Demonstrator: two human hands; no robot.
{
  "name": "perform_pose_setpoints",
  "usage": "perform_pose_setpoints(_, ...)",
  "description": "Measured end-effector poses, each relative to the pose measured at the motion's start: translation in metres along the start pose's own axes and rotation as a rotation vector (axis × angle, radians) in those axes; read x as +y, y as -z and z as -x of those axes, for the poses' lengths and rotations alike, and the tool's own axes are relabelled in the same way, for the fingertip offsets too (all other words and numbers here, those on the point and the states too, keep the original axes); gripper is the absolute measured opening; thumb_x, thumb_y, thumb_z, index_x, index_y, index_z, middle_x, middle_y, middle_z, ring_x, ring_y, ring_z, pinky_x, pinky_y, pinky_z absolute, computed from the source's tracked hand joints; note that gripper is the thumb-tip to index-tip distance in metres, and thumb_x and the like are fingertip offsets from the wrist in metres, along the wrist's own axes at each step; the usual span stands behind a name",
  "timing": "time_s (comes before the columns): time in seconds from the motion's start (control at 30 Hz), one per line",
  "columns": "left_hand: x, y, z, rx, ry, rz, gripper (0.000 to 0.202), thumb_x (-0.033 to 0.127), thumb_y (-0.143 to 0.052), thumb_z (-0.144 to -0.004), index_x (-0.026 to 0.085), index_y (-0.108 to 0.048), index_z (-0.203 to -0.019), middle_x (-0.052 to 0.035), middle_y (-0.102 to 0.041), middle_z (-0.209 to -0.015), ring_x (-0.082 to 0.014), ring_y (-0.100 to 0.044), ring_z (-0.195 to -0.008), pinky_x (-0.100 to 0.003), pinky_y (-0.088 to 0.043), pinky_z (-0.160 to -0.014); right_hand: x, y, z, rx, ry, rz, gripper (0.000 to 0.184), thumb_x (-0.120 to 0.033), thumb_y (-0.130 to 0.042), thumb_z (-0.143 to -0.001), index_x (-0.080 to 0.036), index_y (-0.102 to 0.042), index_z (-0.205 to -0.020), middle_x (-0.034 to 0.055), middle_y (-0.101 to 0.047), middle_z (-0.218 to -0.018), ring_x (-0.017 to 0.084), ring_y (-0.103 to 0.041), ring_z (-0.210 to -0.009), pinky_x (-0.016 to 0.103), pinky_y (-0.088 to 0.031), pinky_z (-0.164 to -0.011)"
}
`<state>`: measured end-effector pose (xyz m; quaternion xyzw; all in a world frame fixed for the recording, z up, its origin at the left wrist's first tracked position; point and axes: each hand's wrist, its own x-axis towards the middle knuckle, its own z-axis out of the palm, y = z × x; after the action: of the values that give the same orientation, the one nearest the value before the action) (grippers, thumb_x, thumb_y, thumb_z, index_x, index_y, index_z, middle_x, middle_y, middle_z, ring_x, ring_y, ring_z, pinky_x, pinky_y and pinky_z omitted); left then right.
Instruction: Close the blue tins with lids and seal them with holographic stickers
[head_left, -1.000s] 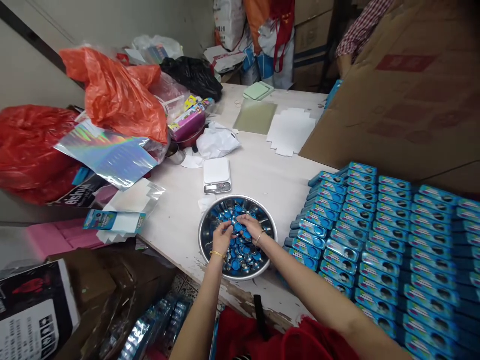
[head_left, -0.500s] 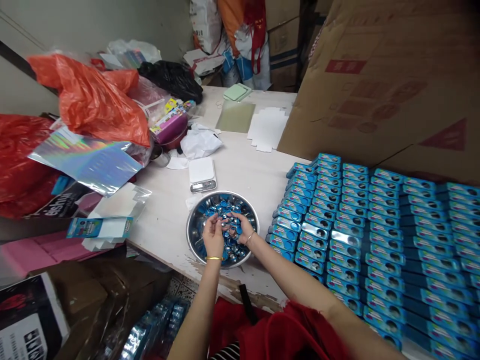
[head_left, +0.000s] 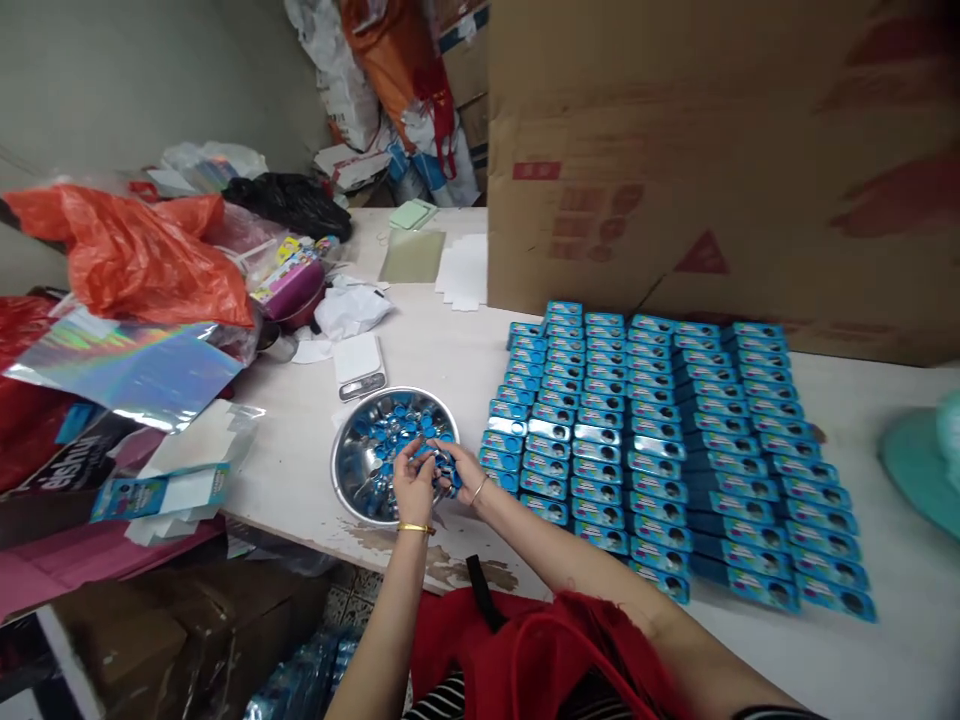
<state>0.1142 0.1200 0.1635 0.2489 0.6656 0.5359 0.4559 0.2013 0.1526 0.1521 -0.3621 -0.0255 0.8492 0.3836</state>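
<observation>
A steel bowl point(head_left: 351, 462) holding several small blue and silver caps point(head_left: 390, 425) sits near the table's front edge. My left hand point(head_left: 411, 482) and my right hand point(head_left: 459, 470) meet over the bowl's right rim, fingers curled round a few of the caps held between them. Each wrist wears a gold bangle. Right beside the bowl lie rows of flat blue packets point(head_left: 645, 430), laid out overlapping.
A small white scale point(head_left: 358, 365) stands just behind the bowl. Orange plastic bags point(head_left: 135, 255), holographic sheets point(head_left: 120, 365) and loose packaging crowd the left. A large cardboard box point(head_left: 720, 170) stands behind the packets. A teal thing point(head_left: 926, 460) shows at the right edge.
The view has swung right, showing more of the packet rows and the box. My hands have drawn back from the bowl's middle to its right rim, still holding caps.
</observation>
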Motion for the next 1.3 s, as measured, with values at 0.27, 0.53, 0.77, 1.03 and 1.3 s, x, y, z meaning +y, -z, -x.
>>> perform_pose_setpoints(0.27, -0.011, -0.094, 0.065, -0.176, 0.175, 0.056, 0.046, 0.027, -0.084, -0.046, 0.014, -0.064, -0.085, -0.0039, -0.068, -0.08, -0.0115, -0.061, -0.063, -0.027, -0.051, -0.065, -0.069, 0.078, 0.082, 0.091, 0.044, -0.194, 0.025, -0.031, -0.071, -0.074, -0.013, -0.063, -0.09, -0.0035, -0.059, -0.058, 0.006, -0.048, -0.039, 0.014, -0.027, -0.029)
perform_pose_setpoints(0.53, -0.007, -0.169, 0.057, -0.342, 0.341, -0.173, 0.029, 0.017, -0.078, -0.041, 0.012, -0.071, -0.069, -0.0043, -0.067, -0.065, -0.0116, -0.058, -0.057, -0.025, -0.047, -0.059, -0.137, 0.15, 0.117, 0.153, 0.194, -0.168, 0.026, -0.035, -0.071, -0.074, -0.015, -0.064, -0.089, 0.0009, -0.063, -0.071, 0.007, -0.053, -0.046, 0.014, -0.028, -0.03)
perform_pose_setpoints(0.77, 0.021, -0.25, -0.077, -0.365, -0.022, -0.549, 0.008, 0.023, -0.068, -0.054, 0.016, -0.064, -0.058, -0.0021, -0.065, -0.067, -0.0147, -0.057, -0.066, -0.029, -0.048, -0.069, -0.191, 0.164, 0.102, 0.177, 0.241, -0.063, 0.034, -0.045, -0.072, -0.073, -0.016, -0.067, -0.092, 0.0031, -0.066, -0.081, 0.007, -0.051, -0.045, 0.016, -0.028, -0.03)
perform_pose_setpoints(1.03, 0.035, -0.307, -0.154, -0.503, -0.213, -0.694, 0.015, 0.015, -0.063, -0.063, 0.018, -0.066, -0.077, 0.0004, -0.062, -0.074, -0.0132, -0.056, -0.069, -0.027, -0.047, -0.074, -0.214, 0.161, 0.077, 0.162, 0.208, 0.056, 0.036, -0.047, -0.073, -0.072, -0.015, -0.07, -0.089, 0.004, -0.065, -0.082, 0.008, -0.053, -0.047, 0.017, -0.027, -0.03)
perform_pose_setpoints(1.3, 0.014, -0.284, -0.094, -0.846, -0.492, -0.943, 0.021, 0.03, -0.067, -0.077, 0.021, -0.066, -0.095, -0.0062, -0.062, -0.092, -0.0198, -0.058, -0.083, -0.032, -0.046, -0.081, -0.21, 0.17, 0.078, 0.187, 0.164, 0.064, 0.037, -0.049, -0.076, -0.068, -0.016, -0.07, -0.083, 0.0025, -0.064, -0.079, 0.008, -0.051, -0.044, 0.019, -0.024, -0.031)
